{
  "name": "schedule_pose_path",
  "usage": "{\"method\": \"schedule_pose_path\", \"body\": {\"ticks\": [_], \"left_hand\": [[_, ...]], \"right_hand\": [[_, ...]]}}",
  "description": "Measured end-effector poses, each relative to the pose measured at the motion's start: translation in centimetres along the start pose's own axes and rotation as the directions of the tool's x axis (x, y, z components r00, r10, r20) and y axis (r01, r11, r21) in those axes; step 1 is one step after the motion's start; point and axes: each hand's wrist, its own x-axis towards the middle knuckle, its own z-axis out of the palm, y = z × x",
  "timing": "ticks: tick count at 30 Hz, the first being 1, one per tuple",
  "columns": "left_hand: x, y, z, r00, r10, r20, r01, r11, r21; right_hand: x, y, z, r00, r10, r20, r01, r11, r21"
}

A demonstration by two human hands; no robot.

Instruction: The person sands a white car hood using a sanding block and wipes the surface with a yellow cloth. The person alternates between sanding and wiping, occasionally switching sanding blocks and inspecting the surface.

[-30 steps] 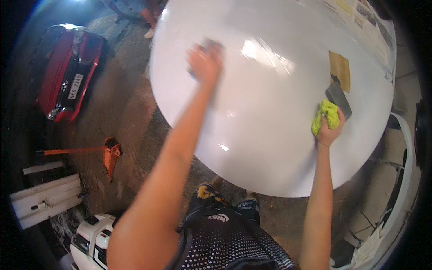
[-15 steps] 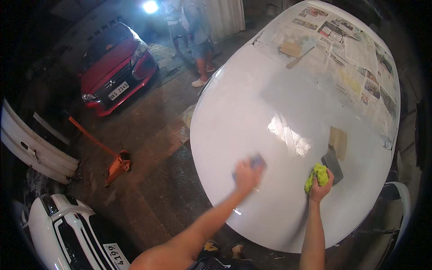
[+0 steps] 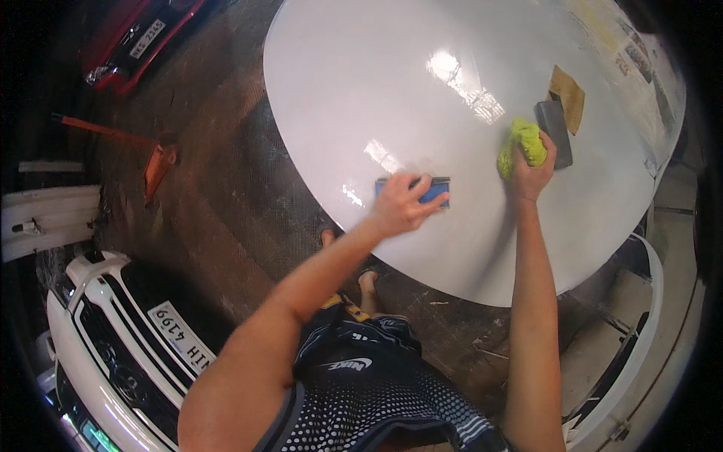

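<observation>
A blue sanding block (image 3: 437, 192) lies flat on the glossy white car hood (image 3: 339, 83), near its front edge. My left hand (image 3: 403, 207) is closed over it, fingers across its top. Farther right, my right hand (image 3: 533, 179) grips a bunched yellow-green cloth (image 3: 527, 143) just above or against the hood; I cannot tell if it touches. Beside that hand rests a dark grey block (image 3: 556, 135), with a folded brown sheet of sandpaper (image 3: 572, 102) partly under its far end.
Newspaper (image 3: 636, 60) covers part of the car at the far right. On the floor at left stands an orange floor jack (image 3: 158, 169). A white car (image 3: 98, 309) is at lower left, a red car (image 3: 128, 45) at upper left, and a loose white bumper (image 3: 648, 316) at lower right.
The view has tilted down toward my body and the hood's front edge. My left hand has slid the sanding block nearer that edge. My right hand still holds the cloth beside the grey block.
</observation>
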Motion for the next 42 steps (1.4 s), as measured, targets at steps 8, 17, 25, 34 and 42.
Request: {"method": "schedule_pose_path", "body": {"ticks": [8,17,25,34,42], "left_hand": [[9.3,-18.0,-2.7,0.728,-0.577,-0.370,0.686,0.612,0.394],[5.5,-17.8,-3.5,0.929,-0.362,-0.079,0.366,0.864,0.345],[2.7,-3.0,1.2,0.999,0.005,-0.031,-0.002,0.997,0.083],[17.3,-19.2,0.5,0.831,-0.504,-0.236,0.556,0.734,0.389],[11.9,-16.7,1.5,0.965,0.167,0.202,-0.199,0.968,0.150]], "right_hand": [[0.4,-1.2,1.6,0.999,0.017,0.048,-0.018,1.000,0.021],[0.4,-2.5,1.5,0.998,0.062,0.021,-0.062,0.998,0.020],[-0.1,-2.0,0.3,1.000,0.007,0.012,-0.006,0.998,-0.061],[0.2,-2.5,1.7,1.000,-0.010,-0.003,0.009,0.993,-0.115],[-0.4,-2.2,0.8,0.997,0.073,-0.013,-0.074,0.992,-0.101]]}}
